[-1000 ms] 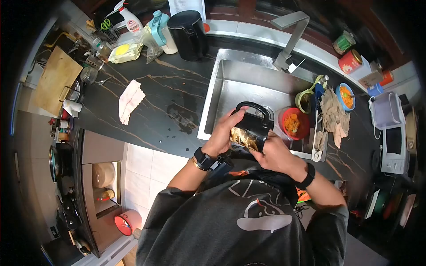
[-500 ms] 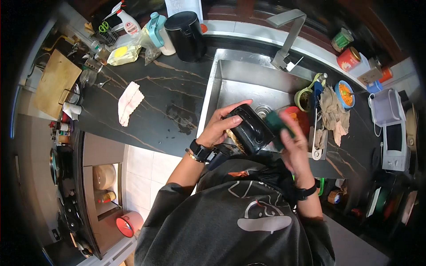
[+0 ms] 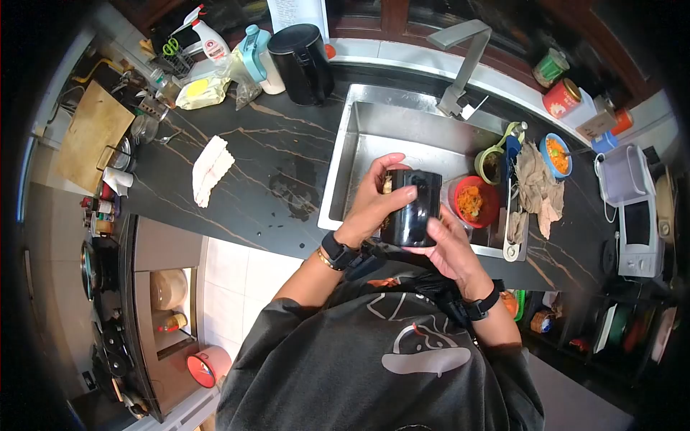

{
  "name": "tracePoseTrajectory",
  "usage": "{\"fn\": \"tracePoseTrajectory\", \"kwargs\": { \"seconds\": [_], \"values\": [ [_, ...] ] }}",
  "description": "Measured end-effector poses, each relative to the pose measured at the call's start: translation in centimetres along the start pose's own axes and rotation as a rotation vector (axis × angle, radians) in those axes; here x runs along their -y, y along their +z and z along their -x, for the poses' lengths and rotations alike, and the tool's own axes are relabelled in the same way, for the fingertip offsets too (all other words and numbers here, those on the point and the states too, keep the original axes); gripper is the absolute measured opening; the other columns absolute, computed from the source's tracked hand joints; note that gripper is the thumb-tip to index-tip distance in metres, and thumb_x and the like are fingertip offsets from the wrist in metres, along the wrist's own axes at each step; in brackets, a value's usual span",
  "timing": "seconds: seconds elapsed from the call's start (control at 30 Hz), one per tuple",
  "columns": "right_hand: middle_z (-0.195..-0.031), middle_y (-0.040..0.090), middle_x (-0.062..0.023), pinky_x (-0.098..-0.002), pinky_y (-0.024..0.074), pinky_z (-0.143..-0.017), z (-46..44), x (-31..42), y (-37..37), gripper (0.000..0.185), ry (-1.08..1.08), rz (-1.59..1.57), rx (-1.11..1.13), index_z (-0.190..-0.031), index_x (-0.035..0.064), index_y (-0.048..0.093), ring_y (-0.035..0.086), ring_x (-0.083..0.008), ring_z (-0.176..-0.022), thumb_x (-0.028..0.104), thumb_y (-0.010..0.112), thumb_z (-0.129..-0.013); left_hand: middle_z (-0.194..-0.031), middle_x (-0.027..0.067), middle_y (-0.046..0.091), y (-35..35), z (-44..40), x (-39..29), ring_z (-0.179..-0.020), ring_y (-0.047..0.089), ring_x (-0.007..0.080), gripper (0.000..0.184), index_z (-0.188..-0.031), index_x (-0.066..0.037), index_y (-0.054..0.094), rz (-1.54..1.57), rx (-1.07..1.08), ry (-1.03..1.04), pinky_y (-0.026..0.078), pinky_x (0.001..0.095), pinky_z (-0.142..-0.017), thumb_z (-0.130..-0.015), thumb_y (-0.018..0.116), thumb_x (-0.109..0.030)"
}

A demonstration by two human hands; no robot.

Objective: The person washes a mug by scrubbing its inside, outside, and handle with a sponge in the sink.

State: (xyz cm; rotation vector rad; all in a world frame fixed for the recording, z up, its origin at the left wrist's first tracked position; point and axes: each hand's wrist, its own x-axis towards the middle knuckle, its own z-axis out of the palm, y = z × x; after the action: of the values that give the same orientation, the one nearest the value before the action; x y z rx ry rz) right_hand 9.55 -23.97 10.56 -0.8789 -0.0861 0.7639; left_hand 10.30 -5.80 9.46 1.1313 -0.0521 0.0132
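Observation:
Over the near edge of the sink, a glossy black mug [image 3: 415, 219] with a gold pattern on its left side is held in both hands. My left hand [image 3: 377, 205] wraps its left side, thumb across the front. My right hand [image 3: 453, 244] closes on the lower right, thumb against the wall and fingers under the lower end. The green scouring pad is out of sight; whether the right hand still has it behind the mug is hidden. Just right of the mug, a red bowl [image 3: 490, 202] with orange food scraps sits in the steel sink [image 3: 370, 118].
A tall faucet [image 3: 467, 68] rises behind the sink. To the right are a green-handled strainer [image 3: 489, 164], crumpled brown cloth [image 3: 535, 179] and a blue bowl [image 3: 557, 154] of orange food. A pale cloth [image 3: 212, 171] and black kettle [image 3: 300, 65] are on the left counter.
My right hand has come in from the right onto the mug, and the green pad has gone from view. The mug has turned more upright, uncovering the red bowl.

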Motion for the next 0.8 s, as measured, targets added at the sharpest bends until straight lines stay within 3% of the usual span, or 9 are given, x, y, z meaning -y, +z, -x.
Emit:
{"fn": "tracePoseTrajectory", "kwargs": {
  "seconds": [0.1, 0.17, 0.2, 0.37, 0.5, 0.63, 0.7, 0.73, 0.8],
  "values": [
    [-0.119, 0.054, -0.009, -0.0403, 0.0521, -0.088, -0.3, 0.1, 0.1, 0.058, -0.033, -0.027, -0.137, -0.138, 0.0043, 0.033, 0.056, -0.019, -0.108, 0.012, 0.062, -0.089, -0.11, 0.0115, 0.057, 1.3, -0.3, -0.4, -0.104, 0.053, 0.0146, 0.066, -0.131, 0.004, 0.037, -0.242, -0.111, -0.106, 0.043, 0.0286, -0.091, -0.08, 0.072, -0.018],
    [-0.121, 0.054, -0.0091, -0.0327, 0.0477, -0.092, -1.1, -0.6, -0.1, 0.06, -0.386, 0.309, -0.252, -0.137, 0.0002, 0.034, 0.054, -0.0167, -0.109, 0.012, 0.066, -0.087, -0.105, 0.0104, 0.059, 3.1, 0.4, 0.0, -0.098, 0.056, 0.0134, 0.06, -0.127, 0.005, 0.041, -0.269, -0.181, 0.081, 0.047, 0.0267, -0.084, -0.086, 0.067, -0.029],
    [-0.127, 0.05, -0.011, -0.0277, 0.0426, -0.095, -0.8, 0.0, 0.3, 0.062, -0.383, 0.466, -0.274, -0.137, -0.0031, 0.034, 0.051, -0.0155, -0.112, 0.012, 0.067, -0.086, -0.105, 0.01, 0.06, 2.7, 0.1, 0.4, -0.096, 0.057, 0.0132, 0.056, -0.124, 0.004, 0.045, -0.173, -0.094, 0.07, 0.047, 0.0259, -0.082, -0.087, 0.066, -0.031],
    [-0.132, 0.047, -0.0122, -0.0278, 0.041, -0.096, -0.5, 0.3, -0.2, 0.058, -0.486, 0.527, -0.299, -0.138, -0.0021, 0.035, 0.05, -0.0165, -0.115, 0.021, 0.06, -0.092, -0.106, 0.0087, 0.062, 2.6, 0.6, 0.5, -0.088, 0.063, 0.0141, 0.049, -0.119, 0.001, 0.053, 0.265, -0.085, -0.07, 0.052, 0.0274, -0.076, -0.092, 0.057, -0.039],
    [-0.136, 0.045, -0.0108, -0.03, 0.039, -0.099, 1.7, 1.8, 1.8, 0.055, -0.406, 0.249, -0.264, -0.138, -0.0021, 0.036, 0.046, -0.0195, -0.121, 0.033, 0.047, -0.097, -0.11, 0.01, 0.062, 1.8, 0.6, 0.8, -0.093, 0.063, 0.0156, 0.066, -0.124, 0.0, 0.049, 0.241, -0.092, -0.053, 0.053, 0.0289, -0.08, -0.092, 0.043, -0.057],
    [-0.142, 0.036, -0.0167, -0.0384, 0.0285, -0.108, 2.8, 0.9, 2.7, 0.067, -0.68, 0.756, -0.181, -0.138, -0.0053, 0.033, 0.037, -0.0257, -0.131, 0.047, 0.036, -0.097, -0.112, 0.012, 0.062, 1.7, 0.6, 1.3, -0.1, 0.063, 0.0181, 0.08, -0.127, 0.0, 0.048, 0.252, -0.089, -0.04, 0.052, 0.0316, -0.086, -0.086, 0.036, -0.069],
    [-0.138, 0.042, -0.0221, -0.0403, 0.0278, -0.108, 3.1, 2.1, 3.6, 0.065, -0.714, 1.043, -0.095, -0.133, -0.0075, 0.039, 0.04, -0.0323, -0.129, 0.046, 0.028, -0.099, -0.114, 0.0123, 0.06, 1.8, 0.8, 1.7, -0.102, 0.061, 0.0191, 0.081, -0.129, 0.0, 0.044, 0.254, -0.073, -0.041, 0.049, 0.0328, -0.09, -0.087, 0.035, -0.068],
    [-0.134, 0.047, -0.0212, -0.0407, 0.0322, -0.105, 3.2, 2.2, 3.7, 0.05, -0.76, 1.206, -0.085, -0.128, -0.0046, 0.048, 0.043, -0.0341, -0.126, 0.034, 0.043, -0.097, -0.114, 0.0119, 0.059, 2.1, 0.8, 1.6, -0.101, 0.06, 0.0178, 0.078, -0.132, 0.001, 0.04, 0.23, -0.128, 0.022, 0.049, 0.0305, -0.087, -0.09, 0.036, -0.064],
    [-0.131, 0.05, -0.0199, -0.0411, 0.0347, -0.103, 3.2, 2.3, 3.6, 0.042, -0.771, 1.371, -0.098, -0.124, -0.0023, 0.053, 0.046, -0.0346, -0.123, 0.024, 0.051, -0.093, -0.114, 0.0114, 0.056, 2.0, 0.9, 1.5, -0.099, 0.058, 0.0162, 0.075, -0.135, 0.002, 0.032, 0.204, -0.152, 0.064, 0.048, 0.0277, -0.084, -0.092, 0.04, -0.059]
  ]
}}
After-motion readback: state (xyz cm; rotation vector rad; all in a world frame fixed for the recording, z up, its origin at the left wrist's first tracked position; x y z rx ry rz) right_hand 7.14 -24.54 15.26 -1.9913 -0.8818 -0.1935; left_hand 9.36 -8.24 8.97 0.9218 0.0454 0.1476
